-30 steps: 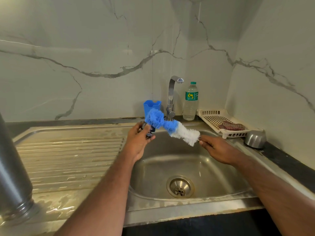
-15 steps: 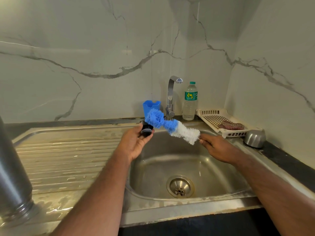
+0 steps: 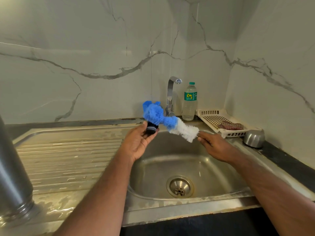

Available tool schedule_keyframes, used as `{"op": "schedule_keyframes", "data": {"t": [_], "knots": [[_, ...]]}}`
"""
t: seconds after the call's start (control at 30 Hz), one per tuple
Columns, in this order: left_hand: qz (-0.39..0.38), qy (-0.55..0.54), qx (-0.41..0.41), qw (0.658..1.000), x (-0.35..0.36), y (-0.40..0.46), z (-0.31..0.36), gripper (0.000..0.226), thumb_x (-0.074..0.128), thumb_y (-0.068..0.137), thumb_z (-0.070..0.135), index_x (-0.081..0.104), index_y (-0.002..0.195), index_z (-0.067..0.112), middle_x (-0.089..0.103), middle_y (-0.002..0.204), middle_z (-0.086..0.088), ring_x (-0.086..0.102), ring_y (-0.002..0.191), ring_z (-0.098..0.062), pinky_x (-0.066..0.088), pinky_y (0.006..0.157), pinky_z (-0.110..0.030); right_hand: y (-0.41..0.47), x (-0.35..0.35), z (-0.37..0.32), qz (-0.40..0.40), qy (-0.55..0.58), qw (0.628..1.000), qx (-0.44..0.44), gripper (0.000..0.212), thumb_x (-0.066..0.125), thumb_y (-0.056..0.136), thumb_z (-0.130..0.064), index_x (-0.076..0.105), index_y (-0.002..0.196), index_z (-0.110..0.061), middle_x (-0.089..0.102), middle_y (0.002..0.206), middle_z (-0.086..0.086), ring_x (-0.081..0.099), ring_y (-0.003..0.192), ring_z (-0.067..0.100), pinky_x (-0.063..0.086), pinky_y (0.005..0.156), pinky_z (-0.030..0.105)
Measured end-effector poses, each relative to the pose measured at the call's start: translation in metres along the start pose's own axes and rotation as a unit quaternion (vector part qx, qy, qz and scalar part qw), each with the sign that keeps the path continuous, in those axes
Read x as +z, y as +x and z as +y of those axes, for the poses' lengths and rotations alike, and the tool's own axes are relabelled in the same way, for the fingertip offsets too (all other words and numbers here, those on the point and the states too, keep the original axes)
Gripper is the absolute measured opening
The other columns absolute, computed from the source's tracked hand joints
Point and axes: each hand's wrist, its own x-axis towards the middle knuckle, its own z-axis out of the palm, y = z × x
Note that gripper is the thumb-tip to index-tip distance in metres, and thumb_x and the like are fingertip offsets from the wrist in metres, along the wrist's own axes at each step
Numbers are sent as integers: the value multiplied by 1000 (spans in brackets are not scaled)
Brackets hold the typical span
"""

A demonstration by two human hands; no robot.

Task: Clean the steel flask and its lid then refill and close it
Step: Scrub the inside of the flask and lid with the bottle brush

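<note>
Single view only: head-worn wide-angle cam, looking fwd and down over the sink [image 3: 179,167] from the person's standing position at the worktop [image 3: 289,160] front edge. Faces the marble back wall and the right-hand corner. Close range: both forearms enter from the bottom edge, and the drainboard [image 3: 64,159] fills the left. Wide lens bends edges. No 2nd view, so no overlap.
</note>
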Motion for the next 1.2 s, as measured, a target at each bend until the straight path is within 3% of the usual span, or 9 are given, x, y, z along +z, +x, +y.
{"op": "schedule_keyframes", "data": {"t": [0.13, 0.27, 0.4, 0.53, 0.73, 0.83, 1.03, 1.13, 1.2], "knots": [[14, 2, 15, 1000, -11, 5, 7, 32, 61, 98, 11, 55, 123, -8, 64, 123, -32, 68, 112, -40, 57, 94, -46, -4, -3, 4, -10, -6, 1000, 12, 17, 46, 106, -25, 60, 113, -33, 58, 80, -13, 55, 72, 5, 38, 64, 27], [-2, 77, -11, 997, 1, 0, -5, 25, 60, 100, 14, 60, 118, -3, 65, 125, -29, 68, 111, -36, 62, 85, -44, 2, 5, -6, -4, -13, 1000, -6, 17, 45, 106, -30, 62, 106, -28, 62, 84, -8, 58, 77, 9, 47, 69, 35], [2, 60, -2, 998, -3, 2, 2, 33, 60, 100, 19, 54, 126, 2, 65, 123, -28, 72, 100, -34, 60, 74, -40, -4, -4, 5, -5, -10, 1000, 20, 18, 46, 107, -24, 64, 113, -24, 55, 78, -18, 52, 70, -2, 37, 65, 22], [-8, 53, -4, 999, -5, 2, -4, 28, 62, 96, 4, 53, 119, 16, 65, 123, -25, 71, 104, -44, 60, 80, -49, 0, 4, 0, -18, -24, 1000, 9, 25, 44, 106, -33, 63, 120, -25, 65, 96, -8, 59, 85, 5, 49, 77, 34], [-12, -9, 19, 1000, -11, 10, 6, 23, 55, 100, 2, 62, 122, 4, 61, 131, -25, 64, 119, -38, 57, 94, -48, -4, -6, 5, -15, -14, 999, 28, 15, 46, 107, -27, 60, 110, -30, 58, 80, -15, 56, 74, 8, 37, 64, 27], [13, 98, 32, 995, -10, 17, -6, 44, 60, 95, -5, 54, 138, 4, 59, 134, -22, 62, 121, -36, 59, 92, -43, 1, 1, -4, -15, -3, 1000, 15, 23, 46, 106, -29, 63, 122, -25, 64, 92, -11, 56, 81, 4, 40, 73, 28], [112, 189, 117, 968, -15, 20, 1, 43, 75, 83, -7, 64, 125, -1, 70, 118, -20, 73, 99, -23, 61, 86, -34, -3, -6, 11, -26, -27, 999, 35, 19, 47, 106, -29, 63, 117, -29, 66, 87, -5, 58, 76, 5, 39, 66, 25], [70, 293, 111, 947, -12, 15, -8, 45, 79, 79, -6, 68, 120, 10, 71, 116, -12, 72, 103, -25, 61, 88, -45, -1, 1, -2, -5, -17, 1000, 18, 23, 47, 106, -28, 63, 123, -25, 68, 102, -4, 59, 83, 7, 45, 74, 31], [40, 343, 130, 929, -3, 13, -21, 42, 84, 74, -3, 71, 109, 16, 74, 110, -8, 73, 101, -23, 60, 91, -44, 2, 3, -8, 12, -10, 999, 29, 20, 47, 106, -27, 64, 115, -22, 67, 93, -2, 60, 81, 14, 47, 73, 34]]}}
